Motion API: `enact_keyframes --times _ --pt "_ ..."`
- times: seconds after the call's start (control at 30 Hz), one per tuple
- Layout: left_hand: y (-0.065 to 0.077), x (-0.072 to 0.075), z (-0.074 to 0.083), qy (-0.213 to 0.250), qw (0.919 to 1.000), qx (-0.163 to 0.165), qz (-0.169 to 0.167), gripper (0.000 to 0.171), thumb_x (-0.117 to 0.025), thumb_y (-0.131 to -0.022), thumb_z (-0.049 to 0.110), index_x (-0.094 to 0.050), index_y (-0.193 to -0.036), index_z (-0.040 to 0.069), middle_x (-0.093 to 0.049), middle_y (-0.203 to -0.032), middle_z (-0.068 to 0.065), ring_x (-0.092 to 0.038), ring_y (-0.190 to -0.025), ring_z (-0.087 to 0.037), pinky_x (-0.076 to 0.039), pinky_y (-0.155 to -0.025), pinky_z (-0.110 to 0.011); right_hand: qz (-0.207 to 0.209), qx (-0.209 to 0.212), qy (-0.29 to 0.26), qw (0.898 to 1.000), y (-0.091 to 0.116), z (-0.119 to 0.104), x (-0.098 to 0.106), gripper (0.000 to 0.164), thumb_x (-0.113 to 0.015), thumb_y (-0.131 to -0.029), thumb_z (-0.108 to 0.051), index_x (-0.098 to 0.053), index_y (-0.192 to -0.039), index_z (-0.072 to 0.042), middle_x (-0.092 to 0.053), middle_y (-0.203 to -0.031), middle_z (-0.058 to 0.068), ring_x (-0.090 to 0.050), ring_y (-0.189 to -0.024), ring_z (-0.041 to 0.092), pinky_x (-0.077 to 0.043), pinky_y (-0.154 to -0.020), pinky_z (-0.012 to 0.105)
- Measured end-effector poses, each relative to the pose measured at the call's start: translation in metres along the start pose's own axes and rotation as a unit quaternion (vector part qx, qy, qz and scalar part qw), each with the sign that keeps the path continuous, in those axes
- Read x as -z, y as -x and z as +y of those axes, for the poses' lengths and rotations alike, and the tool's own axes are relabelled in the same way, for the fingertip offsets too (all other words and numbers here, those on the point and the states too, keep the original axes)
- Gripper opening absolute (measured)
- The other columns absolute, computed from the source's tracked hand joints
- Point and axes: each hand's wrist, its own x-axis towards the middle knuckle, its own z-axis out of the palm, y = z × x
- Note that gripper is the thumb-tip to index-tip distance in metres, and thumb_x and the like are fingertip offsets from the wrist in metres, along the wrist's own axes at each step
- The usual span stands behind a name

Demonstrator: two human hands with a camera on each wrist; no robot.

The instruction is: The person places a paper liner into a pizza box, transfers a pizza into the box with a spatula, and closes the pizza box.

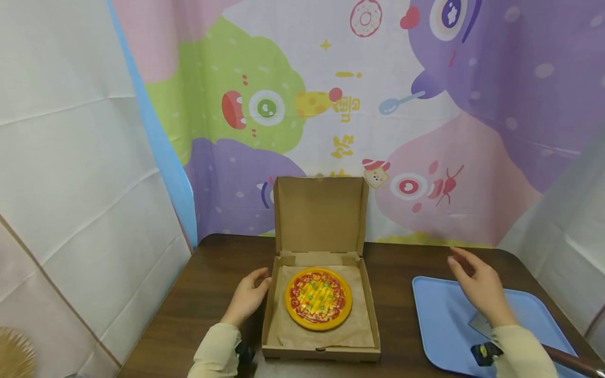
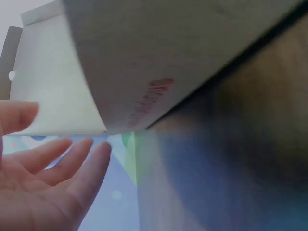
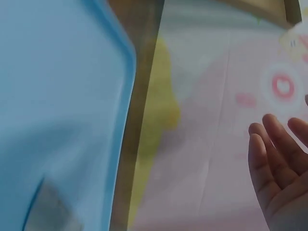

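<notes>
A pizza (image 1: 319, 299) with a yellow rim, red sauce and green bits lies on brown paper (image 1: 293, 336) in an open cardboard pizza box (image 1: 321, 215), its lid raised at the back. Close by the box's left wall is my left hand (image 1: 248, 295), fingers loosely bent and holding nothing. The left wrist view shows that hand (image 2: 53, 192) beside the box's outer side (image 2: 159, 57), which bears red print. My right hand (image 1: 482, 289) hovers over the blue tray (image 1: 439, 325), relaxed and with nothing in it; the right wrist view shows its fingers (image 3: 279, 159) spread a little.
On the tray lies a tool with a flat metal blade (image 1: 481, 324) and a dark brown handle (image 1: 569, 360); the sleeve hides its middle. A brown wooden table (image 1: 189, 310) bears everything. Behind it hangs a cartoon-printed curtain (image 1: 302, 105), with white cloth (image 1: 71, 131) at the left.
</notes>
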Motion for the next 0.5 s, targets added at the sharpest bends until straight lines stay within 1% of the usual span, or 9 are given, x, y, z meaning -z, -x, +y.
enact_keyframes --times 0.1,0.17,0.23,0.27,0.33,0.37,0.4,0.43,0.5 --pt "-0.010 0.001 0.003 0.025 0.9997 0.003 0.003 0.050 -0.056 -0.098 0.017 -0.046 -0.139 -0.009 -0.053 -0.138 -0.030 -0.052 -0.128 -0.042 -0.043 -0.106 -0.052 0.001 0.008 -0.048 0.999 -0.013 -0.012 -0.021 0.041 -0.057 -0.099 -0.024 -0.058 -0.132 0.000 -0.068 -0.115 0.025 -0.039 -0.087 -0.027 -0.038 -0.070 0.001" --pt "-0.017 0.001 0.005 0.041 0.9991 0.010 0.000 0.055 -0.055 -0.099 0.021 -0.040 -0.144 -0.007 -0.045 -0.145 -0.029 -0.045 -0.135 -0.042 -0.039 -0.110 -0.052 -0.013 0.011 -0.077 0.997 -0.022 -0.018 -0.036 0.042 -0.055 -0.100 -0.024 -0.056 -0.134 0.000 -0.067 -0.118 0.025 -0.041 -0.090 -0.026 -0.038 -0.074 0.001" --pt "-0.024 0.002 0.006 0.060 0.9981 0.014 -0.006 0.059 -0.055 -0.100 0.023 -0.034 -0.148 -0.005 -0.037 -0.151 -0.029 -0.037 -0.140 -0.043 -0.034 -0.113 -0.053 -0.036 0.008 -0.104 0.994 -0.029 -0.024 -0.049 0.044 -0.053 -0.101 -0.026 -0.053 -0.137 -0.001 -0.065 -0.123 0.024 -0.047 -0.095 -0.020 -0.039 -0.078 0.003" --pt "-0.028 0.002 0.006 0.066 0.9976 0.016 -0.010 0.061 -0.055 -0.100 0.023 -0.031 -0.150 -0.004 -0.034 -0.153 -0.028 -0.035 -0.141 -0.042 -0.032 -0.114 -0.053 -0.051 0.005 -0.115 0.992 -0.033 -0.028 -0.056 0.046 -0.052 -0.102 -0.027 -0.051 -0.139 -0.002 -0.063 -0.126 0.024 -0.051 -0.099 -0.014 -0.041 -0.082 0.006" --pt "-0.034 0.001 0.007 0.073 0.9969 0.021 -0.020 0.065 -0.055 -0.100 0.025 -0.026 -0.153 0.000 -0.028 -0.157 -0.026 -0.030 -0.144 -0.042 -0.029 -0.116 -0.054 -0.083 -0.003 -0.140 0.987 -0.039 -0.034 -0.069 0.049 -0.050 -0.103 -0.029 -0.046 -0.144 -0.002 -0.059 -0.132 0.024 -0.058 -0.111 0.005 -0.046 -0.092 0.018" --pt "-0.037 0.001 0.008 0.076 0.9965 0.024 -0.025 0.067 -0.055 -0.100 0.027 -0.024 -0.154 0.001 -0.026 -0.158 -0.025 -0.028 -0.145 -0.042 -0.029 -0.116 -0.054 -0.100 -0.008 -0.153 0.983 -0.042 -0.037 -0.075 0.051 -0.049 -0.103 -0.030 -0.043 -0.146 -0.003 -0.056 -0.135 0.024 -0.059 -0.116 0.016 -0.047 -0.097 0.026" --pt "-0.040 0.002 0.009 0.078 0.9961 0.028 -0.030 0.069 -0.055 -0.100 0.029 -0.022 -0.155 0.003 -0.024 -0.159 -0.023 -0.026 -0.146 -0.041 -0.028 -0.116 -0.054 -0.116 -0.012 -0.166 0.979 -0.044 -0.041 -0.081 0.053 -0.048 -0.103 -0.030 -0.039 -0.148 -0.002 -0.053 -0.138 0.025 -0.058 -0.120 0.027 -0.047 -0.101 0.036" --pt "-0.043 0.001 0.009 0.078 0.9958 0.032 -0.036 0.071 -0.055 -0.100 0.030 -0.020 -0.156 0.005 -0.022 -0.160 -0.022 -0.024 -0.146 -0.041 -0.027 -0.117 -0.055 -0.131 -0.016 -0.175 0.976 -0.046 -0.044 -0.088 0.055 -0.048 -0.103 -0.029 -0.037 -0.149 -0.002 -0.051 -0.140 0.026 -0.055 -0.123 0.035 -0.046 -0.103 0.044" --pt "-0.048 0.001 0.011 0.078 0.9952 0.039 -0.046 0.074 -0.056 -0.099 0.033 -0.017 -0.157 0.006 -0.018 -0.162 -0.020 -0.021 -0.148 -0.040 -0.025 -0.117 -0.055 -0.159 -0.022 -0.193 0.968 -0.050 -0.049 -0.100 0.058 -0.049 -0.103 -0.028 -0.031 -0.151 0.000 -0.045 -0.144 0.028 -0.049 -0.128 0.044 -0.041 -0.105 0.055"
